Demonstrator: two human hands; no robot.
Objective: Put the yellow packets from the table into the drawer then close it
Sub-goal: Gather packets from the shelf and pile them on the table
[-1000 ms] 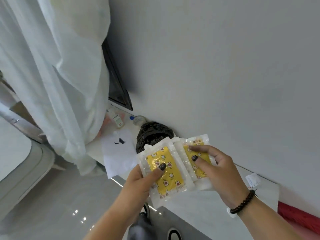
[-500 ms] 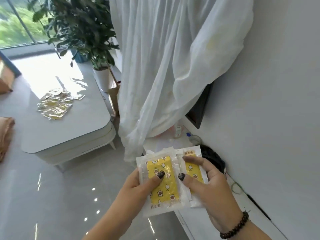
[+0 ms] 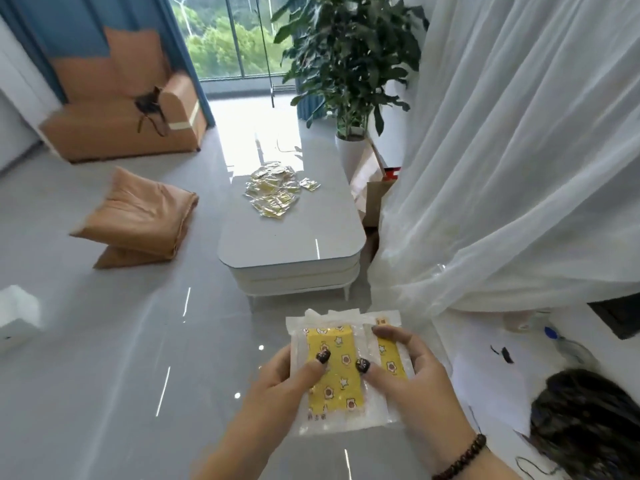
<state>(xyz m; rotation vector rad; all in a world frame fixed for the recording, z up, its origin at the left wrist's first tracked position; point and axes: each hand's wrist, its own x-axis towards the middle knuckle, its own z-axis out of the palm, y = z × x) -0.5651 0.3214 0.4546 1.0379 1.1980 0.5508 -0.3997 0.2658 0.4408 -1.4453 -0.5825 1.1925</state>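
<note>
Both hands hold a small stack of yellow packets (image 3: 341, 358) in clear wrappers, low in the middle of the view above the floor. My left hand (image 3: 280, 386) grips the left side with its thumb on top. My right hand (image 3: 415, 379) grips the right side, thumb and fingers pressing the packets. A heap of more yellow packets (image 3: 273, 194) lies on the far half of the grey coffee table (image 3: 291, 251). No open drawer shows; two white drawer fronts (image 3: 294, 278) run along the table's near end.
A white sheer curtain (image 3: 502, 150) hangs on the right over a white shelf (image 3: 485, 382) with papers and a dark object (image 3: 588, 420). A potted plant (image 3: 349, 64) stands behind the table. An orange cushion (image 3: 138, 220) and sofa (image 3: 121, 109) are to the left.
The view has swung left from the wall and shelf toward the room, bringing the coffee table and its packet heap to the centre. Both hands keep holding the packets, now closer together.
</note>
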